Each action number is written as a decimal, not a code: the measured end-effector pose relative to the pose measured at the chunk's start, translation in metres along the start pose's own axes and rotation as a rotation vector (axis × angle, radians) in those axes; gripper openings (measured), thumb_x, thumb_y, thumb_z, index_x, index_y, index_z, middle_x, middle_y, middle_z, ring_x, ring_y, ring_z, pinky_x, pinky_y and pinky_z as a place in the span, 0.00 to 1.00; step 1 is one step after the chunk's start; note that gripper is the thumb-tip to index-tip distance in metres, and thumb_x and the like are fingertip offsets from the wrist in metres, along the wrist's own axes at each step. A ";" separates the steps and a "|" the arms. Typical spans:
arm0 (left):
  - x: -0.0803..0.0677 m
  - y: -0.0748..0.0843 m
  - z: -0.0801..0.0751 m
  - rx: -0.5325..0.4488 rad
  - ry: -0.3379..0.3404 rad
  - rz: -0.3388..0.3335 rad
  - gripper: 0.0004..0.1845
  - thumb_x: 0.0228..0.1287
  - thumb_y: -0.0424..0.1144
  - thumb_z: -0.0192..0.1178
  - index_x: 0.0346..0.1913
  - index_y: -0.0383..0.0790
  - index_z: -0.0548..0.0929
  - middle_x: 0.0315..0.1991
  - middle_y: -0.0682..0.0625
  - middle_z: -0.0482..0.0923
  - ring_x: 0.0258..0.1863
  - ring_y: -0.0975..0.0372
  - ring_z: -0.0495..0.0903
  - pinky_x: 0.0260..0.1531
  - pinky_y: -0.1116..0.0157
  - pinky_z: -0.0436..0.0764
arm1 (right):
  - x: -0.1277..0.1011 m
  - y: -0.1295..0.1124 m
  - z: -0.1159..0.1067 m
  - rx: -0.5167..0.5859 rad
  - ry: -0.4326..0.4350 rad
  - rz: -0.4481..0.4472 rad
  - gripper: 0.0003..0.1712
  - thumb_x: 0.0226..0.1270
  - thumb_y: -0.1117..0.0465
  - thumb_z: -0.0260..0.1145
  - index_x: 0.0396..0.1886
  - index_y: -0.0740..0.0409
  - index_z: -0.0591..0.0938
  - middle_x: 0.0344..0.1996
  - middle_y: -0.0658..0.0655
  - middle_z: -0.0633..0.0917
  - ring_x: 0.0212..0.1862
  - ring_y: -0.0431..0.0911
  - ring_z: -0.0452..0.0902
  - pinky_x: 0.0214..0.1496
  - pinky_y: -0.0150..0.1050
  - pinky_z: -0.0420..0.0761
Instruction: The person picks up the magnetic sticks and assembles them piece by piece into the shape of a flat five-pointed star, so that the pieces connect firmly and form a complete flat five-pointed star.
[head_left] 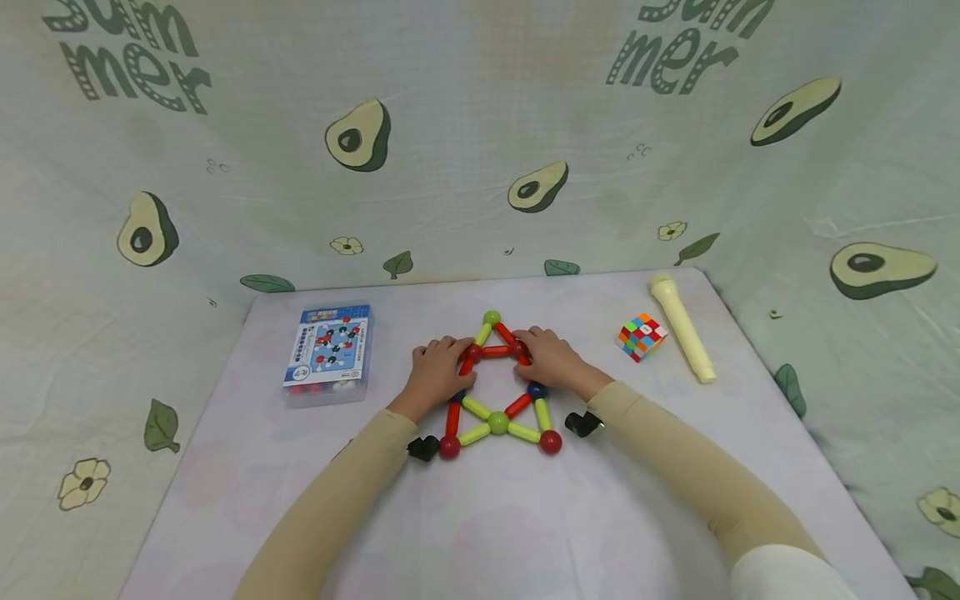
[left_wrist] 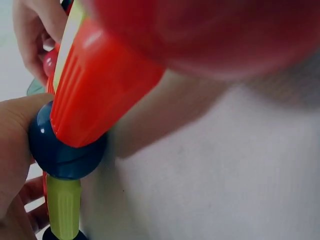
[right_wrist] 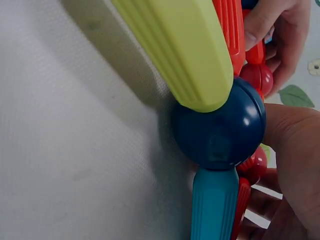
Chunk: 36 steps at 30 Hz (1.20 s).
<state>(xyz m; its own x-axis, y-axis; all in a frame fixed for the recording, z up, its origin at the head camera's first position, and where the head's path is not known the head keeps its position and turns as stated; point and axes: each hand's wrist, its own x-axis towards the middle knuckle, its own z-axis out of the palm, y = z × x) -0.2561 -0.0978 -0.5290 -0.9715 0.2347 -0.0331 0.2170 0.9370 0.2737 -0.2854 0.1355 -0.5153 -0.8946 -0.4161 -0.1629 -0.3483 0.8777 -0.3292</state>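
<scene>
A figure of magnetic sticks and balls [head_left: 498, 422] lies mid-table, built from red and yellow-green sticks with red, blue and green balls. My left hand [head_left: 437, 372] grips its left side, fingers over a red ball and thumb by a blue ball [left_wrist: 67, 145]. On the opposite side my right hand [head_left: 553, 361] holds the figure the same way, with the thumb against another blue ball [right_wrist: 220, 125]. A teal stick [right_wrist: 215, 200] joins that ball in the right wrist view. The green top ball [head_left: 491, 317] sits beyond both hands. Fingers partly cover the side sticks.
A boxed molecule set [head_left: 327, 354] lies at the left. Towards the right back are a puzzle cube [head_left: 642, 337] and a pale yellow toy microphone [head_left: 684, 329]. Printed cloth [head_left: 450, 217] hangs behind the table and along its sides.
</scene>
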 end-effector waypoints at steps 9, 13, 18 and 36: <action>-0.004 -0.006 -0.001 -0.054 0.045 -0.040 0.32 0.67 0.45 0.65 0.73 0.48 0.73 0.62 0.44 0.75 0.58 0.50 0.72 0.59 0.44 0.70 | -0.001 0.001 0.002 -0.002 0.010 -0.010 0.38 0.68 0.55 0.67 0.76 0.57 0.67 0.63 0.62 0.75 0.60 0.56 0.71 0.61 0.57 0.76; -0.004 -0.008 -0.001 -0.080 0.036 -0.034 0.34 0.66 0.50 0.66 0.72 0.46 0.72 0.64 0.43 0.73 0.61 0.49 0.71 0.64 0.43 0.67 | -0.007 0.002 -0.003 0.065 0.034 -0.014 0.39 0.69 0.52 0.67 0.76 0.57 0.66 0.64 0.62 0.73 0.62 0.55 0.70 0.64 0.55 0.75; -0.009 -0.013 -0.002 -0.103 0.141 -0.005 0.27 0.65 0.51 0.68 0.63 0.44 0.78 0.58 0.45 0.75 0.57 0.50 0.72 0.62 0.45 0.69 | -0.018 0.004 -0.012 0.103 0.172 -0.003 0.27 0.70 0.55 0.68 0.64 0.58 0.76 0.51 0.59 0.79 0.51 0.52 0.74 0.54 0.48 0.80; -0.018 0.000 -0.015 0.160 0.108 -0.007 0.16 0.62 0.48 0.72 0.48 0.43 0.88 0.27 0.53 0.80 0.36 0.57 0.71 0.44 0.57 0.68 | -0.027 -0.005 0.000 -0.068 0.130 0.035 0.21 0.66 0.50 0.72 0.50 0.58 0.79 0.25 0.51 0.79 0.29 0.48 0.72 0.37 0.41 0.70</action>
<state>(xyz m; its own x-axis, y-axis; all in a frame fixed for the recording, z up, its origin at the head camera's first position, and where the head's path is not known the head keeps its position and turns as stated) -0.2396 -0.1059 -0.5143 -0.9758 0.2067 0.0713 0.2139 0.9698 0.1167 -0.2596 0.1422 -0.5097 -0.9337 -0.3544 -0.0500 -0.3303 0.9070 -0.2613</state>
